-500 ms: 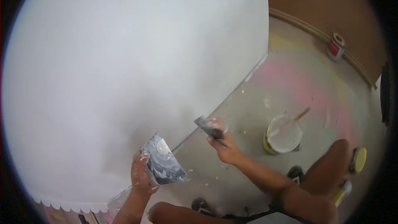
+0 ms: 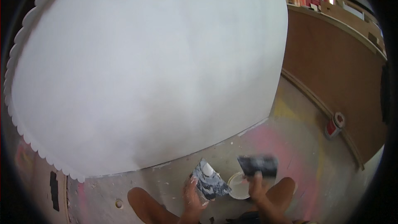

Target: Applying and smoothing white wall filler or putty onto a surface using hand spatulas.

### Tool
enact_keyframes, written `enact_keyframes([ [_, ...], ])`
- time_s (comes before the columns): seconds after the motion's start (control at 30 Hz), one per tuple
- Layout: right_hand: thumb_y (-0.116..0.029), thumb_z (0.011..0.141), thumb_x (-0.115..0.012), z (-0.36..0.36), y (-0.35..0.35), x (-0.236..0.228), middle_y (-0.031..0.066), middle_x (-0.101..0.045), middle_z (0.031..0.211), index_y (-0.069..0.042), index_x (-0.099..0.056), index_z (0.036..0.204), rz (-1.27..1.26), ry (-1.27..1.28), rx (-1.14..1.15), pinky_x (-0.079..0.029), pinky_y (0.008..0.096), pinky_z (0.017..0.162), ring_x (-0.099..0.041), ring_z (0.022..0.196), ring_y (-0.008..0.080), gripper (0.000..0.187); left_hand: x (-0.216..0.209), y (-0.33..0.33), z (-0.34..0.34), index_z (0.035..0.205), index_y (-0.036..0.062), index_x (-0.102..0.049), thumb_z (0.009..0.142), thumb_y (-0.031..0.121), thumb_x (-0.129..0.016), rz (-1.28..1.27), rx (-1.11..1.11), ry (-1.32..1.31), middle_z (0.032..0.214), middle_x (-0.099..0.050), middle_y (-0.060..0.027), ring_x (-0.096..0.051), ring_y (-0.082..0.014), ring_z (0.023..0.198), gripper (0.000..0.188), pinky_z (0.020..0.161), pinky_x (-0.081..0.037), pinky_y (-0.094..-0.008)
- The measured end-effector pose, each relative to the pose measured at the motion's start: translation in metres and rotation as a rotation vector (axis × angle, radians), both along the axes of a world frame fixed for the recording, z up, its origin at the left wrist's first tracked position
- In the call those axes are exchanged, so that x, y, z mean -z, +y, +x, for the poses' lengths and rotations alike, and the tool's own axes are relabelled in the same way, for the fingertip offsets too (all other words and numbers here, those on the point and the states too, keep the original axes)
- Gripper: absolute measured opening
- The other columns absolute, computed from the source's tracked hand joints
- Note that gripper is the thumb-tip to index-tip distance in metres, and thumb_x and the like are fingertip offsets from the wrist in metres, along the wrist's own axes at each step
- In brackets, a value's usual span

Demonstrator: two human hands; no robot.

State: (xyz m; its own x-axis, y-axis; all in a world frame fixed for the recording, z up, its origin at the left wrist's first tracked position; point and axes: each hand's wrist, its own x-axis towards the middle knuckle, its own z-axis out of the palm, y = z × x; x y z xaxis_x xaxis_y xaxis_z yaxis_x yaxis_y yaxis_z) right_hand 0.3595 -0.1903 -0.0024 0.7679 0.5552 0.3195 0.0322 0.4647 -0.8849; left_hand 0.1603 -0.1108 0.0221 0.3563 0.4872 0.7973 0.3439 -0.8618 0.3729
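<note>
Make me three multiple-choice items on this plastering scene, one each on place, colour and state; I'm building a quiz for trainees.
1. Where is the white bucket?
A. on the floor between the hands
B. on a shelf
C. hanging on the wall

2. What colour is the big wall panel?
A. red
B. white
C. green

3. What does the left hand hold?
A. nothing
B. a roller
C. a smeared flat trowel

Answers: 1 A, it stands low on the floor by the right hand; 2 B, its surface is plain white; 3 C, fingers wrap the blade's base.
</note>
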Motion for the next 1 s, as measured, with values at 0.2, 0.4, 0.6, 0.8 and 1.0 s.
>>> enact_keyframes([
  [0.2,-0.029,0.096,-0.055,0.015,-0.037,0.031,0.0073,-0.061,0.087,0.002,-0.051,0.119,-0.055,-0.574,-0.184,-0.052,0.0315,0.065,-0.061,0.07,0.0223,0.039,-0.081,-0.028,0.039,0.111,-0.0039,-0.056,0.095,0.015,-0.053,-1.462,0.416,-1.013,0.101,-0.063,-0.0114,-0.068,-0.0264,0.09,0.025,0.069,-0.06,-0.0382],
  [0.4,-0.011,0.087,-0.065,0.008,-0.042,-0.058,0.013,-0.062,0.088,0.0,-0.05,0.112,0.368,0.964,-0.314,-0.053,0.0317,0.05,-0.063,0.06,0.0217,0.032,-0.085,-0.041,0.059,0.11,-0.0049,-0.059,0.097,0.017,-0.052,-1.089,0.322,-1.044,0.101,-0.062,-0.0105,-0.064,-0.0167,0.076,0.026,0.065,-0.053,-0.029],
  [0.6,-0.014,0.086,-0.065,-0.003,-0.037,-0.076,0.0137,-0.06,0.087,0.002,-0.046,0.115,0.125,0.468,-0.372,-0.051,0.0313,0.041,-0.063,0.061,0.0206,0.038,-0.075,-0.057,0.054,0.125,-0.0015,-0.057,0.096,0.015,-0.054,-0.656,0.153,-0.302,0.082,-0.064,-0.0078,-0.058,-0.0104,0.069,0.034,0.063,-0.048,-0.0265],
  [0.8,-0.017,0.087,-0.067,0.027,-0.016,-0.132,0.0107,-0.061,0.1,0.002,-0.049,0.122,0.092,0.367,-0.21,-0.053,0.0334,0.069,-0.063,0.085,0.0195,0.044,-0.1,-0.056,0.042,0.124,0.0035,-0.06,0.095,0.019,-0.059,-0.597,0.287,0.175,0.08,-0.065,-0.0122,-0.064,-0.0161,0.07,0.033,0.063,-0.051,-0.0314],
  [1.0,-0.019,0.09,-0.064,0.06,-0.035,-0.129,0.0125,-0.059,0.112,0.004,-0.046,0.126,0.105,0.169,-0.35,-0.052,0.0355,0.079,-0.062,0.092,0.0228,0.045,-0.089,-0.052,0.043,0.127,-0.0007,-0.051,0.089,0.02,-0.065,-1.385,0.606,-1.001,0.107,-0.066,-0.0175,-0.069,-0.0299,0.081,0.045,0.075,-0.056,-0.0394],
])
